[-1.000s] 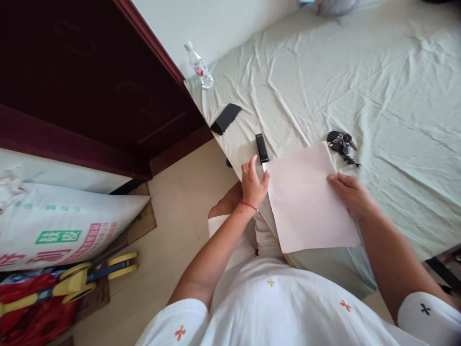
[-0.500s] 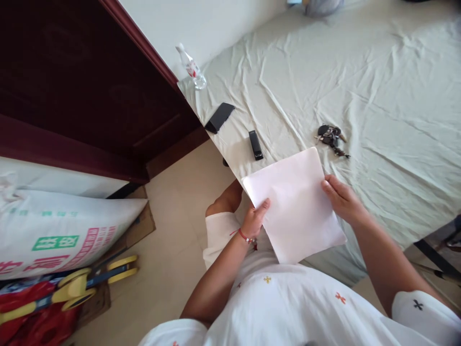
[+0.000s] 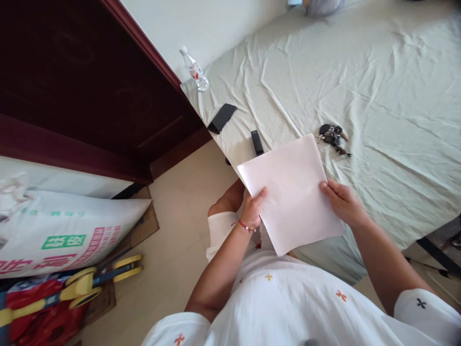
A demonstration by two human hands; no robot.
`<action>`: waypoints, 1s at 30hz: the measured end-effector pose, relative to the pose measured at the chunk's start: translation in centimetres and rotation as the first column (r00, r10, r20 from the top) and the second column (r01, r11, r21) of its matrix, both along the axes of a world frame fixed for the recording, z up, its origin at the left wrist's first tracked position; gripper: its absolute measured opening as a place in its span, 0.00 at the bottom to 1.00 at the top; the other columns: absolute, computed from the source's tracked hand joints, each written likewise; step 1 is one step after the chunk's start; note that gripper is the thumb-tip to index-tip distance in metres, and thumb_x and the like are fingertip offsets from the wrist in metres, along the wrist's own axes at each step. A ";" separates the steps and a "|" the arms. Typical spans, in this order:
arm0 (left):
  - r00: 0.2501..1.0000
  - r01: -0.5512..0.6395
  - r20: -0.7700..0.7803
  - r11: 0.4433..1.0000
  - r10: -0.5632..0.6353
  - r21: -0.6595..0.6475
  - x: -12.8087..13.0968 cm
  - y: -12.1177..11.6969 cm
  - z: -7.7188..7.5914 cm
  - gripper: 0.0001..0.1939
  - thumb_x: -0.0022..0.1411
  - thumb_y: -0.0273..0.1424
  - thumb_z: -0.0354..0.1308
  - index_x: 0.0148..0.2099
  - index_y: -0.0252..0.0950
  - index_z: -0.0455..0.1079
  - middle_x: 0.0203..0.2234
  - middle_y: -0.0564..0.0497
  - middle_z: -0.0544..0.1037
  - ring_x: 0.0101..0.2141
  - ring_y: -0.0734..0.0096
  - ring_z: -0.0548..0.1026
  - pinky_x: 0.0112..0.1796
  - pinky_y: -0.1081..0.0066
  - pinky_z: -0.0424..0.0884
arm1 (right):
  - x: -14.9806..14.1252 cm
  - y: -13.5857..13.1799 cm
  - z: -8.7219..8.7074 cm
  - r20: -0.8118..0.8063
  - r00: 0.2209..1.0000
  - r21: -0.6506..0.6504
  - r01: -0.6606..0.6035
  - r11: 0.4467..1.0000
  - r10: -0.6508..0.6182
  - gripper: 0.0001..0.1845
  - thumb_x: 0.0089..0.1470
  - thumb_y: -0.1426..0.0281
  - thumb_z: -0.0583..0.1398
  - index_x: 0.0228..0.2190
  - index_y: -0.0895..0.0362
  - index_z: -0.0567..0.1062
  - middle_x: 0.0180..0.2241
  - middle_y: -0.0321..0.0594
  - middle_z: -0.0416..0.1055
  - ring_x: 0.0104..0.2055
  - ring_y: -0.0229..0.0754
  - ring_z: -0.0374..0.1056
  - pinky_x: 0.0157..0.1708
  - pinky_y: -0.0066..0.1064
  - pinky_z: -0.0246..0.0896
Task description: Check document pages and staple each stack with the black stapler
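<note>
A stack of white paper (image 3: 293, 197) is held up in front of me, over my lap and the edge of the cloth-covered surface. My left hand (image 3: 253, 207) grips its left edge, thumb on top and fingers hidden beneath. On the right edge, my right hand (image 3: 342, 201) pinches the paper between thumb and fingers. Just beyond the paper's far edge lies a small black device (image 3: 257, 142), its near end covered by the paper. A bunch of keys (image 3: 333, 137) rests past the far right corner.
A black folded case (image 3: 222, 118) and a clear plastic bottle (image 3: 195, 72) stand near the left edge of the pale green sheet (image 3: 389, 115). On the floor at left are a white printed sack (image 3: 108, 211) and a yellow-and-blue wheeled toy (image 3: 82, 286). A dark red door (image 3: 72, 72) is beyond.
Both hands keep hold of the paper. Its far edge has moved slightly up and away from me, now covering the near end of the black device.
</note>
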State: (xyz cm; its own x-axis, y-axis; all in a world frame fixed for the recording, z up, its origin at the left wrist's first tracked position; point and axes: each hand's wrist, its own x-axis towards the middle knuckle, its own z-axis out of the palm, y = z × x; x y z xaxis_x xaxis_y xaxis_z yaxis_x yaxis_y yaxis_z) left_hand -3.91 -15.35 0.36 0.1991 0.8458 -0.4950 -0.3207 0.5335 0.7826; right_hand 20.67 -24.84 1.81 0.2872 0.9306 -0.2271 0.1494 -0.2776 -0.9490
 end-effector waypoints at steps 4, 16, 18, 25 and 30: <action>0.998 0.032 -0.062 0.990 -0.024 0.134 0.3 0.0 -1.5 0.34 0.52 0.61 0.71 0.41 0.33 0.79 0.36 0.46 0.83 0.38 0.65 0.80 0.44 0.66 0.74 | -0.4 -0.2 -0.7 -0.074 0.989 -0.013 0.128 0.992 -0.128 0.27 0.59 0.38 0.62 0.31 0.49 0.74 0.24 0.37 0.70 0.26 0.45 0.67 0.21 0.33 0.63; 0.905 0.111 -0.415 0.892 0.091 0.437 0.3 0.4 -3.9 0.33 0.66 0.65 0.53 0.31 0.38 0.62 0.24 0.55 0.59 0.28 0.73 0.57 0.32 0.71 0.59 | 1.6 1.7 -2.8 0.094 0.970 0.146 0.209 0.967 -0.224 0.21 0.65 0.44 0.59 0.37 0.49 0.76 0.24 0.32 0.61 0.25 0.40 0.55 0.24 0.33 0.49; 0.906 0.120 -0.415 0.893 0.079 0.433 0.1 0.3 -4.1 0.33 0.67 0.64 0.53 0.31 0.38 0.62 0.24 0.55 0.60 0.28 0.73 0.58 0.33 0.71 0.59 | 1.7 2.1 -3.6 0.151 0.955 0.173 0.230 0.958 -0.256 0.20 0.65 0.46 0.59 0.37 0.50 0.76 0.23 0.31 0.60 0.25 0.41 0.54 0.26 0.33 0.48; 0.894 0.150 -0.441 0.878 0.076 0.455 -0.9 -0.1 -4.7 0.32 0.68 0.62 0.54 0.30 0.37 0.62 0.24 0.54 0.59 0.28 0.73 0.57 0.33 0.71 0.59 | 1.2 2.1 -4.0 0.230 0.930 0.194 0.243 0.950 -0.285 0.20 0.64 0.47 0.60 0.33 0.50 0.75 0.22 0.31 0.58 0.25 0.40 0.53 0.28 0.35 0.48; 0.860 0.251 -0.510 0.851 0.022 0.461 -0.7 -0.1 -4.8 0.31 0.71 0.59 0.51 0.30 0.37 0.58 0.23 0.55 0.57 0.28 0.74 0.56 0.32 0.70 0.57 | 1.4 1.9 -4.0 0.043 0.968 0.129 0.239 0.962 -0.246 0.22 0.59 0.44 0.64 0.35 0.49 0.75 0.24 0.34 0.67 0.24 0.39 0.56 0.24 0.33 0.51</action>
